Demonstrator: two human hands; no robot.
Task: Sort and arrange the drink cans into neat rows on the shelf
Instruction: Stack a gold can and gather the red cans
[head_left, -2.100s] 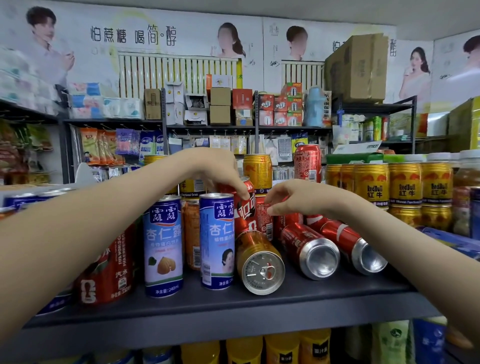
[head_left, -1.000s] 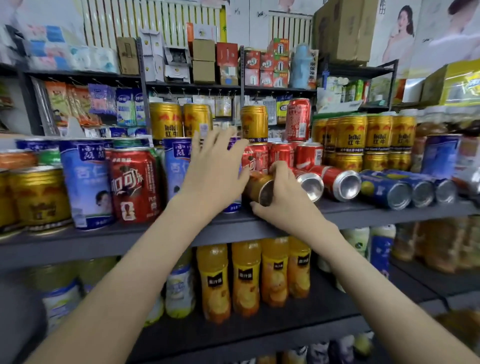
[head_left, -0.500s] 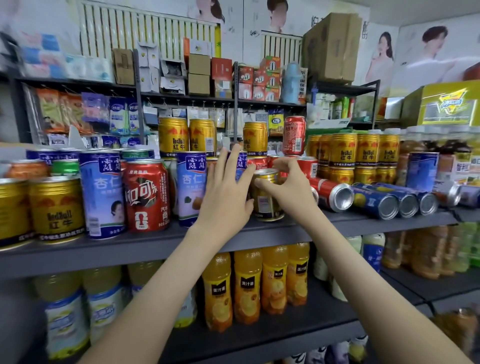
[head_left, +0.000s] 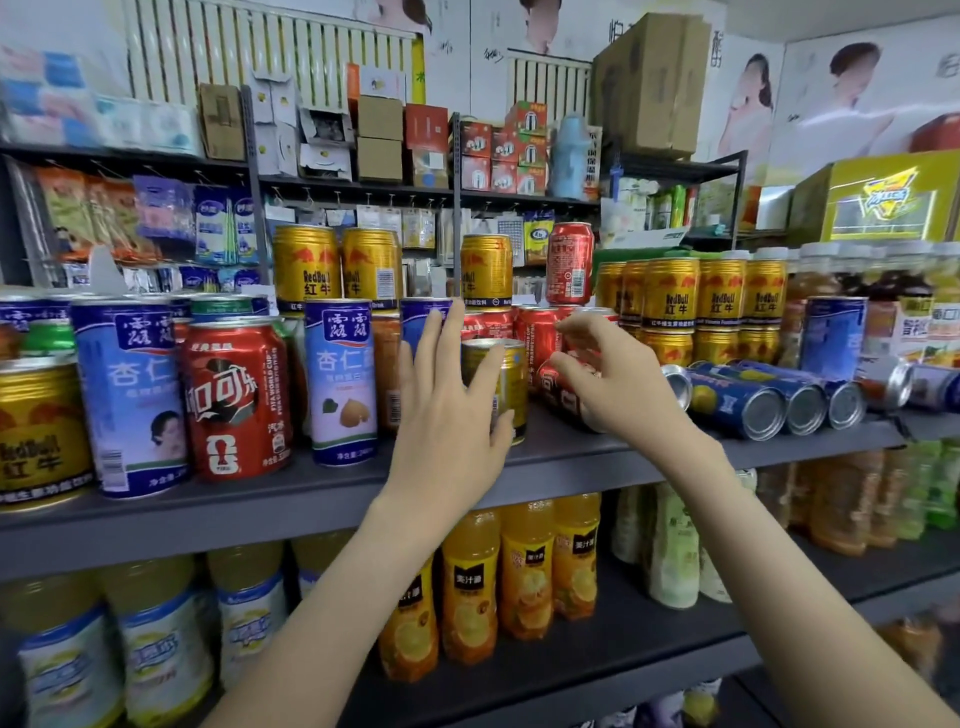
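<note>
The short gold metal can (head_left: 511, 384) now stands upright near the front of the grey metal shelf (head_left: 311, 499), let go by the right hand (head_left: 618, 384), which held it half a second ago. That hand has shifted right and curls around a red cola can (head_left: 553, 387) lying on its side. The left hand (head_left: 447, 410) stays flat and spread against the gold can's front.

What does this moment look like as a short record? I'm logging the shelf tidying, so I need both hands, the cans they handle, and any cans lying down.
left hand: open, fingers spread against the upright gold can
right hand: fingers curled round a red can that is not upright
lying down: blue cans, right of the hands, ends toward the camera
shelf: grey, holds all these cans
</note>
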